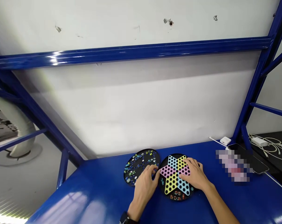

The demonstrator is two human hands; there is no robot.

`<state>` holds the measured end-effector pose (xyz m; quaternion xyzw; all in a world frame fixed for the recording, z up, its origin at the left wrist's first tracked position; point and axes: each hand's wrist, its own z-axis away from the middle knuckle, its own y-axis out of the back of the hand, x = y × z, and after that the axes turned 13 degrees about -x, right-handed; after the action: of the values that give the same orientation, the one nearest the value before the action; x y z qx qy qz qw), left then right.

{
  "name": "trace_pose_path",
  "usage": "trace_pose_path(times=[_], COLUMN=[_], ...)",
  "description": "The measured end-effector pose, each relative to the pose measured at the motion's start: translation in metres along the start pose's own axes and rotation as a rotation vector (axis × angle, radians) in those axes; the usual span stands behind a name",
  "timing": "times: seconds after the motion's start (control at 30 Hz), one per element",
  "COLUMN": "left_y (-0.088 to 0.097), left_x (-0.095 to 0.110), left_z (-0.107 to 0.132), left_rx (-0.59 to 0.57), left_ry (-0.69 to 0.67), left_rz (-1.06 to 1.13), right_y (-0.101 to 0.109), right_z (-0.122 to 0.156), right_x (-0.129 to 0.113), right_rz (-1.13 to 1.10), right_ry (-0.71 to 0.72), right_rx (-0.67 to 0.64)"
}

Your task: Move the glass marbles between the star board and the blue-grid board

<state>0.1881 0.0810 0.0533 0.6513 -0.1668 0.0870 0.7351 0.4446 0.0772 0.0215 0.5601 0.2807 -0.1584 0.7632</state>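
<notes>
A round black Chinese checkers board (175, 177) with a pastel six-pointed star lies on the blue table (71, 199). My right hand (193, 174) rests on the star's right side, fingers spread. My left hand (144, 189) sits between the board and a round black tray (141, 165) of glass marbles (138, 163), its fingertips at the board's left edge. Whether those fingers pinch a marble is hidden. Several red-toned marbles (177, 195) lie in the board's lower black area.
A dark smartphone (257, 158) lies to the right, partly under a pixelated patch (233, 165), with a white charger (225, 140) and its cable behind. Blue steel uprights and a crossbar (131, 51) frame a white wall. A black watch (125, 217) circles my left wrist.
</notes>
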Motion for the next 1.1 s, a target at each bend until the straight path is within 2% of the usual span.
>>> trace_pose_path(times=[0.17,0.3,0.43,0.6,0.73,0.83,1.0,1.1], left_y=[0.013,0.016,0.016,0.008,0.004,0.01,0.025,0.029], left_x=[-0.031,-0.037,-0.026,-0.007,-0.009,-0.035,-0.118,-0.155], left_z=[-0.04,-0.057,-0.038,0.004,0.015,0.005,-0.017,-0.021], left_rx=[-0.007,-0.03,-0.005,-0.111,-0.119,-0.037,0.124,0.094], left_ry=[0.058,0.056,0.031,-0.167,-0.167,-0.084,0.249,0.295], left_rz=[-0.111,-0.11,-0.057,0.075,0.062,0.055,0.05,0.028], right_y=[-0.006,-0.006,-0.002,0.001,0.003,0.006,0.007,0.006], right_z=[-0.003,-0.003,-0.001,0.001,0.002,0.003,0.004,0.003], right_x=[0.006,0.007,0.003,-0.002,-0.004,-0.006,-0.007,-0.007], right_rz=[0.036,0.051,0.023,0.002,-0.004,0.0,0.015,0.012], right_ry=[0.0,0.0,0.004,-0.018,-0.02,-0.032,-0.041,-0.032], right_rx=[0.042,0.046,0.021,-0.002,-0.032,-0.055,-0.051,-0.052])
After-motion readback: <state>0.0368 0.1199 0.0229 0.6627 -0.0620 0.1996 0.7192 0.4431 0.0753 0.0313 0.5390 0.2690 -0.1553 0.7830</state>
